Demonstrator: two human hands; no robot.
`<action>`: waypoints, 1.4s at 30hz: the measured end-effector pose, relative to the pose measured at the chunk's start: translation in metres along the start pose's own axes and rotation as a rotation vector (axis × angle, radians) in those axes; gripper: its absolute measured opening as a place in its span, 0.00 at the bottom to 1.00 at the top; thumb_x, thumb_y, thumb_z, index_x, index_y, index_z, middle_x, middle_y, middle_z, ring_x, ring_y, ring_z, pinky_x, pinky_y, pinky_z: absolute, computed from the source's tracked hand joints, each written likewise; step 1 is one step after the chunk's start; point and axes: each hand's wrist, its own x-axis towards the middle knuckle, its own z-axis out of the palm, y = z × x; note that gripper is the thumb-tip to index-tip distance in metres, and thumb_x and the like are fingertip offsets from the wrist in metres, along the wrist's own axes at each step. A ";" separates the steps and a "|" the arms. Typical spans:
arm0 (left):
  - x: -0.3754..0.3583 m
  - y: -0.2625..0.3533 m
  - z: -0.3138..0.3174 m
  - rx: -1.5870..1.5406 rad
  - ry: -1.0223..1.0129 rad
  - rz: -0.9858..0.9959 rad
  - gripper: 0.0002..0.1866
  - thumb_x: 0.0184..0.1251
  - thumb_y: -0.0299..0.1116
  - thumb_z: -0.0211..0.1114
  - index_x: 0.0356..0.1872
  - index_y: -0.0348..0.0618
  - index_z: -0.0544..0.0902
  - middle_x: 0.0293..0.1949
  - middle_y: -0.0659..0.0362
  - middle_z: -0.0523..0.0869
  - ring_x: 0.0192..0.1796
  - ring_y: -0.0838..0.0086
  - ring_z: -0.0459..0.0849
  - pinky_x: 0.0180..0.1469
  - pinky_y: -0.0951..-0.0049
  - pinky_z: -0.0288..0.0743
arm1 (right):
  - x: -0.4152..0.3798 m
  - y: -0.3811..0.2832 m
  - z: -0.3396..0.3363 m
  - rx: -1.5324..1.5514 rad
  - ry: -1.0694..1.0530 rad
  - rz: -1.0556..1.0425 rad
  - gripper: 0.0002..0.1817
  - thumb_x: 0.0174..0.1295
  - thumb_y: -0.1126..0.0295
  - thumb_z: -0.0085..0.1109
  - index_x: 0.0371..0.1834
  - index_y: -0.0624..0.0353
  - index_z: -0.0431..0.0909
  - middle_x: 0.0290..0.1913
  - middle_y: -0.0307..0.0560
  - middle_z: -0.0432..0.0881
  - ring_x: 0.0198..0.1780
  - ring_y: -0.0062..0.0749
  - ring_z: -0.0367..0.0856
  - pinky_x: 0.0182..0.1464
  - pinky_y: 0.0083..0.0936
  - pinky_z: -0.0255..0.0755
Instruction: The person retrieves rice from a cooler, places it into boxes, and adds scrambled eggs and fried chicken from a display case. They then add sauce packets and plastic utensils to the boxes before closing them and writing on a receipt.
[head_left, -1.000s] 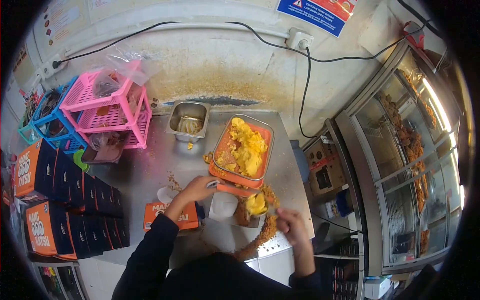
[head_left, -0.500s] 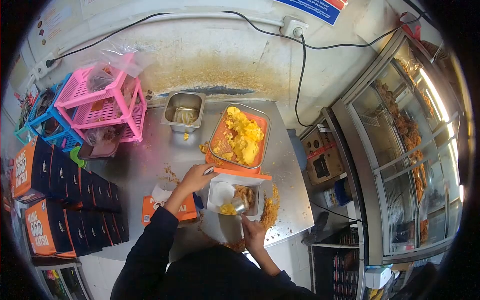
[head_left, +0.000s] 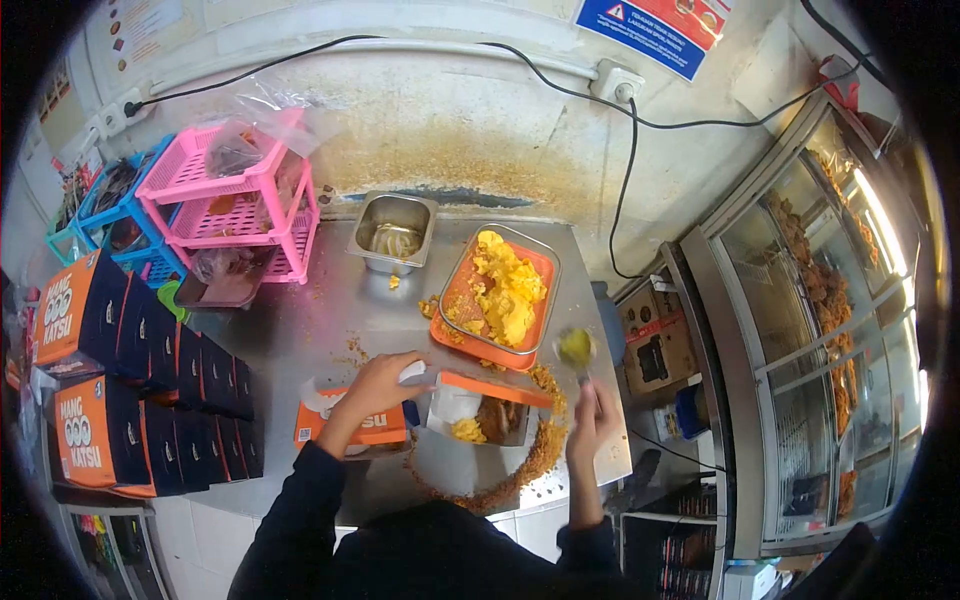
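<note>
My left hand (head_left: pixel 382 388) is at the left end of an open takeaway box (head_left: pixel 495 388) with an orange flap, its fingers closed on a small white item (head_left: pixel 412 371) that I cannot identify. Inside the box, yellow scrambled egg (head_left: pixel 468 430) lies beside white rice (head_left: pixel 455 405) and a browned piece of food (head_left: pixel 500 418). To the right of the box, my right hand (head_left: pixel 594 420) grips a metal scoop (head_left: pixel 577 350), blurred, with yellow residue in its bowl. More egg (head_left: pixel 505 290) fills part of a steel-rimmed tray (head_left: pixel 555 290) behind the box.
Brown crumbs (head_left: pixel 540 465) curve around the box. A closed orange box (head_left: pixel 350 428) lies to its left, near stacked printed boxes (head_left: pixel 85 420). Pink shelves (head_left: pixel 225 175) and a steel pan (head_left: pixel 392 235) stand at the back. A glass display cabinet (head_left: pixel 800 330) is on the right.
My right hand has swung the scoop out of the box, up and to the right. Egg now lies in the box. My left hand stays near the flap. The whole view has shifted slightly.
</note>
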 end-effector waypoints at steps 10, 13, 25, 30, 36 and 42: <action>-0.173 -0.024 -0.028 0.052 0.880 -0.377 0.13 0.57 0.30 0.57 0.43 0.38 0.78 0.41 0.49 0.80 0.42 0.55 0.80 0.44 0.65 0.71 | 0.108 0.117 0.044 -0.229 -0.938 0.101 0.21 0.62 0.67 0.52 0.58 0.64 0.70 0.40 0.39 0.75 0.42 0.23 0.72 0.47 0.19 0.66; -0.225 -0.063 0.017 -0.107 1.011 -0.579 0.13 0.56 0.29 0.57 0.42 0.35 0.78 0.38 0.48 0.81 0.41 0.57 0.80 0.44 0.65 0.71 | 0.071 0.078 -0.023 -0.082 -0.751 0.244 0.27 0.56 0.72 0.48 0.63 0.58 0.64 0.44 0.41 0.76 0.43 0.23 0.73 0.45 0.18 0.67; -0.182 -0.100 0.017 0.010 0.723 -0.692 0.17 0.53 0.36 0.62 0.43 0.38 0.81 0.38 0.42 0.81 0.42 0.49 0.80 0.46 0.62 0.73 | -0.014 0.144 -0.020 -0.531 -0.732 0.273 0.17 0.57 0.75 0.56 0.50 0.66 0.72 0.30 0.48 0.80 0.26 0.29 0.78 0.27 0.26 0.71; -0.177 -0.086 0.011 0.183 0.679 -0.600 0.15 0.53 0.33 0.60 0.41 0.37 0.80 0.28 0.41 0.80 0.31 0.49 0.80 0.36 0.58 0.71 | -0.011 0.078 0.009 -0.461 -0.740 0.491 0.13 0.58 0.73 0.57 0.43 0.70 0.76 0.28 0.49 0.80 0.29 0.31 0.78 0.33 0.32 0.72; -0.236 -0.065 0.020 0.025 0.769 -0.693 0.13 0.54 0.30 0.57 0.39 0.36 0.80 0.31 0.41 0.81 0.35 0.48 0.80 0.40 0.57 0.73 | -0.037 0.174 -0.033 -0.039 -0.964 0.325 0.29 0.60 0.54 0.55 0.54 0.70 0.69 0.38 0.48 0.78 0.35 0.31 0.76 0.34 0.26 0.73; -0.348 -0.055 0.028 0.006 0.832 -0.738 0.12 0.55 0.30 0.58 0.40 0.36 0.80 0.21 0.44 0.80 0.24 0.55 0.82 0.30 0.63 0.75 | -0.112 0.139 -0.035 -0.131 -1.035 0.123 0.30 0.62 0.50 0.51 0.51 0.71 0.71 0.35 0.45 0.78 0.32 0.28 0.73 0.32 0.25 0.71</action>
